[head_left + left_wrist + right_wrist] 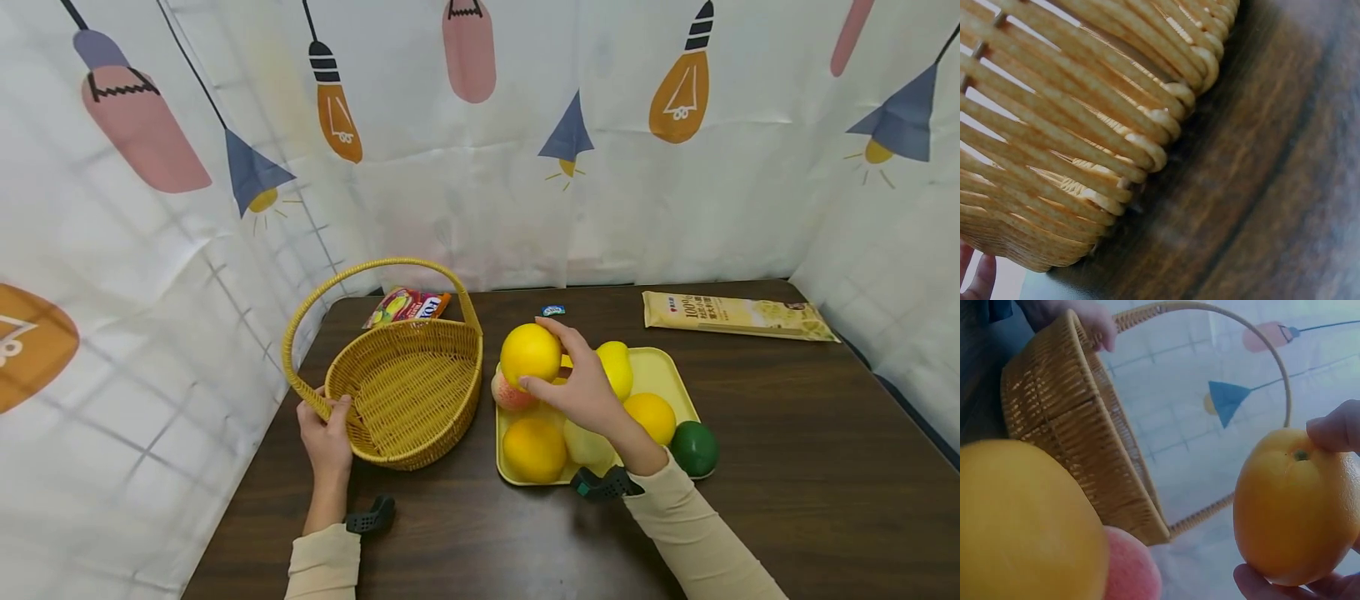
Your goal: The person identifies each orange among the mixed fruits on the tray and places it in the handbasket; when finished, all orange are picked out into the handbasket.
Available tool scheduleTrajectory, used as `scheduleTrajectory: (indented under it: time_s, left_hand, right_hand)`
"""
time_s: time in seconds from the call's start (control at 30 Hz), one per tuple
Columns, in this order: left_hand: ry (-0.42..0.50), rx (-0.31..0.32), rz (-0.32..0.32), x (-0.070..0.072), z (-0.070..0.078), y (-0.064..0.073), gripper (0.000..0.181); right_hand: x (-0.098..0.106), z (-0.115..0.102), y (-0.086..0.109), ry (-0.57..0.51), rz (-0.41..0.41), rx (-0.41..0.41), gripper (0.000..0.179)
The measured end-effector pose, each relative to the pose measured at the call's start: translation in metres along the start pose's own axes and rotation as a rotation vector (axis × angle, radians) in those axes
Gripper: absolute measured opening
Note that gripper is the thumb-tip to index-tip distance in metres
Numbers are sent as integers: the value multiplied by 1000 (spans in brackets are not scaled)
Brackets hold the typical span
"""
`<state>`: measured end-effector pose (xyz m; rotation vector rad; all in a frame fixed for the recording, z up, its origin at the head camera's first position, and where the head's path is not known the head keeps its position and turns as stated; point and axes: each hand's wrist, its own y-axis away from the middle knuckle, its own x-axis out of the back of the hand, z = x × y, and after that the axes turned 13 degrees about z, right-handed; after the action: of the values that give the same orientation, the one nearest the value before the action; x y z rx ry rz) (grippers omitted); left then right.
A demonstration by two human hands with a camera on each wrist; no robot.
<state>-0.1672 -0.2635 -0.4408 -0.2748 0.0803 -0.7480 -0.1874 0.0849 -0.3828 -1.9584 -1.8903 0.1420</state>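
Over the left side of the yellow tray [658, 367], the right hand [583, 392] holds an orange [530, 357] between thumb and fingers, near a peach [510, 395]. Left of the tray, the left hand [327, 433] grips the wicker basket [416, 387] by its rim beside the handle's foot. Whether its base sits flat on the worktop [465, 533] is hard to tell. Another orange [534, 450] lies in the tray.
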Motion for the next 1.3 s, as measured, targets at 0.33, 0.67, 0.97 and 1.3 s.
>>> scheduleTrajectory:
  time_s: [0.33,0.67,0.97,1.3]
  left_hand:
    - [4,0,-2,-2,1,0,23]
    - [4,-12,3,0,1,0,21]
    - [-4,-14,2,0,1,1,21]
    - [-12,-15,-2,1,3,1,15]
  right_hand:
    - [-26,7,3,46,-43,55,76]
    - [-51,5,5,-14,-77,41,76]
    - [-85,5,19,-37,-167,111,79]
    - [-109,7,20,-7,-167,154,80]
